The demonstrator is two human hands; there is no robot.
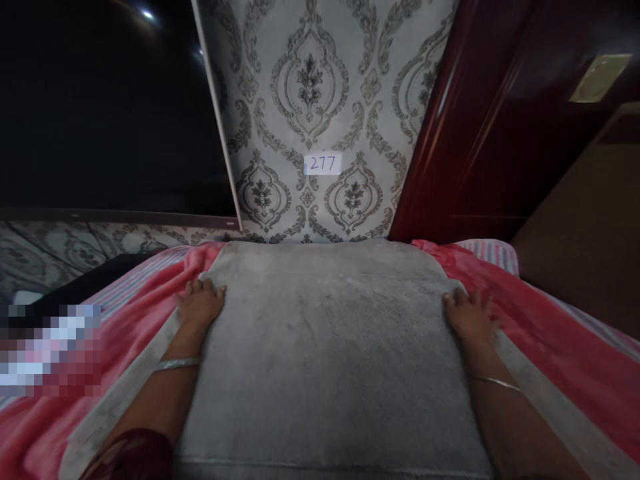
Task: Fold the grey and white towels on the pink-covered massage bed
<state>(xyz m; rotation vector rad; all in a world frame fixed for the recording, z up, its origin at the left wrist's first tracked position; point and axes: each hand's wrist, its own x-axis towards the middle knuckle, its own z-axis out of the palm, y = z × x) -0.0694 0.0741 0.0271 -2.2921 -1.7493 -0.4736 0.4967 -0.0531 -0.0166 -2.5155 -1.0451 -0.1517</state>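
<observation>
Hands (200,303) (467,313) rest flat on grey blanket (325,333)

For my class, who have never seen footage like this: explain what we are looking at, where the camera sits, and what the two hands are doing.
There is no machine here. One camera is worn on a person's head and looks forward and down, so you see that person's own arms. The left hand and the right hand lie flat, fingers spread, on the two side edges of a grey plush cloth. Neither hand grips anything. The cloth is spread over a pink blanket on a bed. Behind stands patterned wallpaper bearing a small label reading 277, with a dark red wooden panel to the right.
</observation>
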